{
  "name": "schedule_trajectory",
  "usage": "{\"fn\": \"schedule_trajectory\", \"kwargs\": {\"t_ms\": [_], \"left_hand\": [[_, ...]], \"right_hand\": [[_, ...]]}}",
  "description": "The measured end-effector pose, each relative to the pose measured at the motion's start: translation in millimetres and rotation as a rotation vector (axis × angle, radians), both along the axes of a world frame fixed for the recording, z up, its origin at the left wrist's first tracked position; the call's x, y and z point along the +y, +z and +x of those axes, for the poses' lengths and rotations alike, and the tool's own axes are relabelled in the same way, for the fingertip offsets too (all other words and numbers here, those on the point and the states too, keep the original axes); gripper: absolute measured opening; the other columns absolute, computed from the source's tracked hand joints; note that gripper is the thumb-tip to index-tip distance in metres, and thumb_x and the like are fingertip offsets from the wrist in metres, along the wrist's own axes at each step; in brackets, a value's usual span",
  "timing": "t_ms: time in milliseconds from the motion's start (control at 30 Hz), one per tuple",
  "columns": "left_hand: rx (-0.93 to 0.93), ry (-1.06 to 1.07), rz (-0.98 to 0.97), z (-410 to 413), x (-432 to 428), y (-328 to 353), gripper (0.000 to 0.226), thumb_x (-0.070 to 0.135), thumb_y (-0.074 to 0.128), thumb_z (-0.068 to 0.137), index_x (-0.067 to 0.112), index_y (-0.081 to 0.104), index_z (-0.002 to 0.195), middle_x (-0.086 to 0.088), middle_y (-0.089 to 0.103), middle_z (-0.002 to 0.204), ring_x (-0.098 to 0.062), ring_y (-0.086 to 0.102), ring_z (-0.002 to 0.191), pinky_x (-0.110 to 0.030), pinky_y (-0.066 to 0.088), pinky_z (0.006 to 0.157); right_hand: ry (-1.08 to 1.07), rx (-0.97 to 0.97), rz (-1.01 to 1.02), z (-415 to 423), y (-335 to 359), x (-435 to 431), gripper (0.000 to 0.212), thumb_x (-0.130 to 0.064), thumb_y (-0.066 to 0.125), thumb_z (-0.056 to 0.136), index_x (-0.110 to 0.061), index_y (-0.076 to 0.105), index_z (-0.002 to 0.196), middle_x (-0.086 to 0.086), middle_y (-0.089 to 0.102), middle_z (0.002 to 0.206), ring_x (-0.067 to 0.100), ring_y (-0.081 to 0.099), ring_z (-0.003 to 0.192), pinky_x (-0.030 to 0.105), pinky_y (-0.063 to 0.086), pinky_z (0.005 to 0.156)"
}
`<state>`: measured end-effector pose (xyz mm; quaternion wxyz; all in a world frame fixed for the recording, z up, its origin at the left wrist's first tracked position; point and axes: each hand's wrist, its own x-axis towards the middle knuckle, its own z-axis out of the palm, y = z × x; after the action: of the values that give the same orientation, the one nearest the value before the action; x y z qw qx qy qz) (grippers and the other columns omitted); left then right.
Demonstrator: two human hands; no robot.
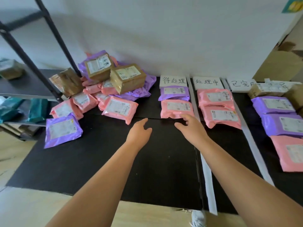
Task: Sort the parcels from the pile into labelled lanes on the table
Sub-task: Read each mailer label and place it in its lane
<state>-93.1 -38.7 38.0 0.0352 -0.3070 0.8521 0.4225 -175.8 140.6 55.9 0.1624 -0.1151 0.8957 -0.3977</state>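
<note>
The left hand (141, 130) and right hand (193, 127) hover over the black table (98, 154), fingers loosely spread and empty, the right hand just beside a pink parcel (176, 108).

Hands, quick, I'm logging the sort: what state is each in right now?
Left hand: open, holding nothing, over the black table top.
Right hand: open, holding nothing, by the near edge of the leftmost lane's pink plastic parcel.
</note>
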Motion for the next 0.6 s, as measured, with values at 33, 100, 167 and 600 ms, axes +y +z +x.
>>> {"fn": "schedule_trajectory", "kwargs": {"t_ms": [33, 100, 167, 600], "left_hand": [[0.001, 0.007, -0.007, 15, -12, 1, 0.055, 0.025, 0.052, 0.100, 0.030, 0.034, 0.152, -0.002, 0.043, 0.151, -0.005, 0.056, 0.091, -0.023, 0.046, 0.070], [-0.003, 0.029, -0.012, 42, -35, 2, 0.055, 0.025, 0.052, 0.100, 0.029, 0.035, 0.152, -0.002, 0.043, 0.151, -0.013, 0.057, 0.112, -0.025, 0.046, 0.075], [0.009, 0.055, -0.004, 64, -55, 1, 0.054, 0.024, 0.052, 0.100, 0.029, 0.036, 0.151, 0.000, 0.045, 0.149, -0.006, 0.059, 0.096, -0.021, 0.045, 0.068], [0.047, 0.182, 0.011, 76, -135, 0, 0.053, 0.020, 0.052, 0.098, 0.026, 0.039, 0.149, -0.001, 0.048, 0.147, 0.001, 0.050, 0.077, -0.020, 0.044, 0.068]], "right_hand": [[0.013, -0.013, 0.001, 13, -1, -13, 0.049, -0.031, 0.061, 0.097, -0.025, 0.047, 0.144, -0.002, 0.048, 0.147, 0.018, 0.049, 0.131, 0.028, 0.039, 0.093], [0.041, -0.038, 0.008, 36, -3, -37, 0.051, -0.032, 0.061, 0.097, -0.025, 0.046, 0.145, -0.002, 0.046, 0.149, 0.019, 0.048, 0.133, 0.031, 0.041, 0.099], [0.065, -0.052, 0.020, 54, -4, -59, 0.051, -0.033, 0.061, 0.097, -0.025, 0.046, 0.145, 0.000, 0.046, 0.149, 0.019, 0.048, 0.134, 0.034, 0.042, 0.103], [0.203, -0.051, 0.041, 52, 2, -162, 0.048, -0.032, 0.062, 0.096, -0.023, 0.049, 0.142, 0.001, 0.051, 0.144, 0.017, 0.051, 0.129, 0.031, 0.043, 0.097]]}}
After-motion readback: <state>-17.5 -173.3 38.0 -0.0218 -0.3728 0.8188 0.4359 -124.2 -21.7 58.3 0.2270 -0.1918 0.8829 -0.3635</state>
